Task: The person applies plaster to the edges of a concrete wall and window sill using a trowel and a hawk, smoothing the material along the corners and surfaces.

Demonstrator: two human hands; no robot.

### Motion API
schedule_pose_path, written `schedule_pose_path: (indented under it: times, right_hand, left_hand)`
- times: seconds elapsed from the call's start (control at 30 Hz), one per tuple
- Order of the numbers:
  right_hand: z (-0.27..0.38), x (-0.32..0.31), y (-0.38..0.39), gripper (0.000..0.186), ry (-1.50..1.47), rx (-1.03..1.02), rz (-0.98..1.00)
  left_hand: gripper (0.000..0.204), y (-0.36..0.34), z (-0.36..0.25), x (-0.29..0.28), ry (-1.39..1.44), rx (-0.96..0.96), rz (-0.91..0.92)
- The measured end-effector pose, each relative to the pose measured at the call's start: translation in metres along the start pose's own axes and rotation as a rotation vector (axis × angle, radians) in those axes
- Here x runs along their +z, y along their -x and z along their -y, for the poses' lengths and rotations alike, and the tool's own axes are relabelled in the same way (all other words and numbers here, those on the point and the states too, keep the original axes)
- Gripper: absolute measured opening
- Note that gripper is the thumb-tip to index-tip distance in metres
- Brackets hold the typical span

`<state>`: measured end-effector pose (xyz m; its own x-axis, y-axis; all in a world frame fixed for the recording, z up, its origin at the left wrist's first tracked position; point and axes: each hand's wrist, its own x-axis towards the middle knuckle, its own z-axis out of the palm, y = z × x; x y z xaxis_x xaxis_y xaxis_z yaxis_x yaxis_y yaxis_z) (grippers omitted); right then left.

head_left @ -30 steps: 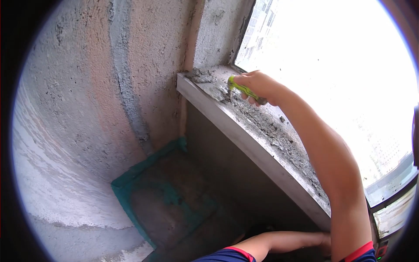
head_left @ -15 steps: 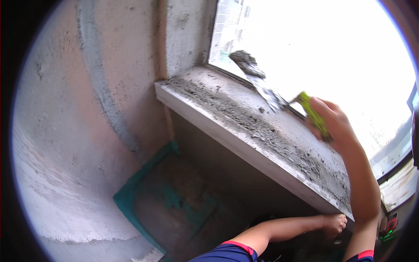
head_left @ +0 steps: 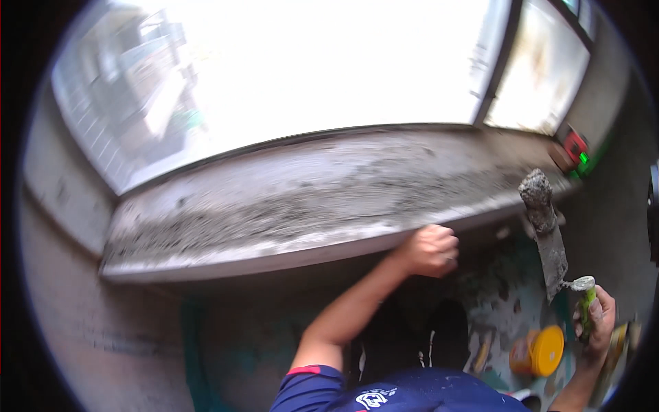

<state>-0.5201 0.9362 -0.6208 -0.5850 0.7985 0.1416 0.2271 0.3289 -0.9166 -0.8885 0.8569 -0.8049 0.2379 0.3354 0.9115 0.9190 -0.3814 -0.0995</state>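
In my right hand (head_left: 601, 317), at the lower right, is a trowel (head_left: 552, 266), gripped by its green handle. Its blade points up and away, and a lump of grey mortar (head_left: 536, 191) sits toward the blade's far end. My left hand (head_left: 432, 251) is curled into a fist by the front edge of the window sill (head_left: 288, 257); nothing shows sticking out of it, and whether it touches the edge I cannot tell. Rough, crumbly mortar (head_left: 274, 216) lies in a band along the sill.
A large bright window (head_left: 329, 69) rises behind the sill. At the sill's right end stands a red device with a green light (head_left: 576, 145). A yellow bucket (head_left: 548, 350) is on the stained floor below, near my right forearm. Walls border both sides.
My view has swung to the right. The trowel with its mortar has come away from the window side of the sill to the lower right. My left hand stays closed by the sill's front edge.
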Motion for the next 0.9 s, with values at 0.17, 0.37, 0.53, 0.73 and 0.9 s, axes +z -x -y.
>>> schedule_pose_path:
  times: [0.17, 0.37, 0.53, 0.73, 0.9]
  right_hand:
    - [-0.051, -0.100, 0.098, 0.052, -0.021, 0.196, -0.305]
    - [-0.066, -0.149, 0.276, 0.042, 0.152, 0.425, -1.013]
    - [-0.050, -0.131, 0.277, 0.040, 0.734, 0.786, -0.798]
    - [-0.144, -0.126, 0.301, 0.030, 1.173, 1.150, -0.326]
    - [-0.202, -0.070, 0.084, 0.039, 0.068, 0.249, -0.479]
  left_hand:
    - [0.017, -0.007, 0.010, -0.005, -0.053, 0.029, 0.087]
    - [0.013, -0.021, -0.002, 0.016, -0.074, 0.057, 0.211]
    - [0.024, -0.002, -0.001, -0.003, -0.234, 0.117, 0.241]
    - [0.027, -0.024, -0.010, 0.015, -0.178, 0.133, 0.245]
    - [0.029, -0.018, -0.004, 0.005, -0.226, 0.082, 0.264]
